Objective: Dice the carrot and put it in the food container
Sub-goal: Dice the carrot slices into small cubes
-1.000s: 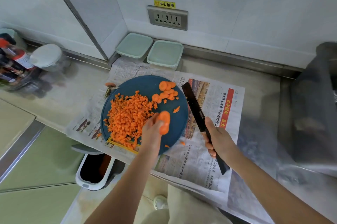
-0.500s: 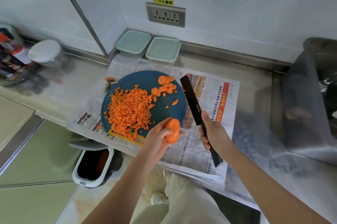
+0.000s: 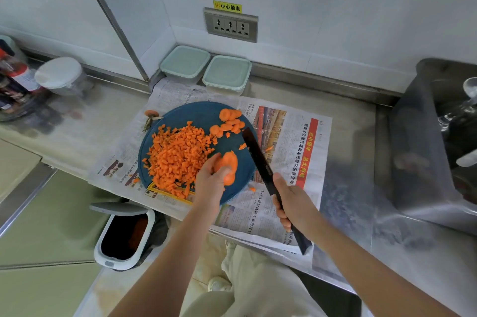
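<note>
Round dark-blue cutting board (image 3: 204, 115), centre of frame, on a spread newspaper (image 3: 289, 141) over the steel counter (image 3: 348, 187); it bears a large heap of orange diced carrot (image 3: 178, 156) on its left half and a small stack of round carrot slices (image 3: 228, 120) at its upper right edge. Left hand (image 3: 210, 182), lower centre, fingers curled round an uncut orange carrot stub (image 3: 228, 164) over the board's lower right part, beside the heap; whether the stub touches the board cannot be told. Right hand (image 3: 291, 200), right of the board, clenched round the handle of a long black knife (image 3: 258, 159), blade pointing up-frame along the board's right rim, tip near the slices. Pale-green lidded square food container (image 3: 185, 63), upper centre against the wall, with its twin (image 3: 226, 72) just to its right; lids on, both apart from the board. Step in hand, by judgement: dicing, mostly done, stub and slices uncut, nothing yet in a container. Next move calls for laying the stub steady on bare board, fingertips tucked back, and bringing the blade across it; a lid must come off before any transfer
</note>
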Tool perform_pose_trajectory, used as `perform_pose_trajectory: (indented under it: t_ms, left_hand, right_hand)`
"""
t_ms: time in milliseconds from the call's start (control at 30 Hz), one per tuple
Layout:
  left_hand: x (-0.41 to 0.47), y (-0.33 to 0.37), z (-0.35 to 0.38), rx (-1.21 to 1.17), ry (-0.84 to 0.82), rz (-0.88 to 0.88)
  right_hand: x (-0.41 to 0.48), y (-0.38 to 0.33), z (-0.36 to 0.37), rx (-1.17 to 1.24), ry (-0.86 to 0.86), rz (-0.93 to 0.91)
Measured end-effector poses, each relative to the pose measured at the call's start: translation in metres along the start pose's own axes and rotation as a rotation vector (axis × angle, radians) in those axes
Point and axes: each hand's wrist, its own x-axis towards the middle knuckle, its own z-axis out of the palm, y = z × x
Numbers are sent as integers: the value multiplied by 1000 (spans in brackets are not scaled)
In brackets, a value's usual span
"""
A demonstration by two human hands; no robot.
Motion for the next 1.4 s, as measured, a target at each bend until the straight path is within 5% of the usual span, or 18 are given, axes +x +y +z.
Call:
perform_pose_trajectory:
  t_ms: [233, 467, 833, 1400]
  left_hand:
    - [-14, -6, 28, 265, 109, 98]
    - [-5, -6, 19, 715, 28, 244]
    - [4, 6, -10, 959, -259, 304]
    - [12, 0, 12, 969, 4, 351]
  right_hand:
    - [3, 22, 23, -149, 34, -13]
    - [11, 13, 37, -223, 23, -16]
    - [8, 16, 41, -308, 2, -22]
    - [20, -11, 20, -473, -38, -101]
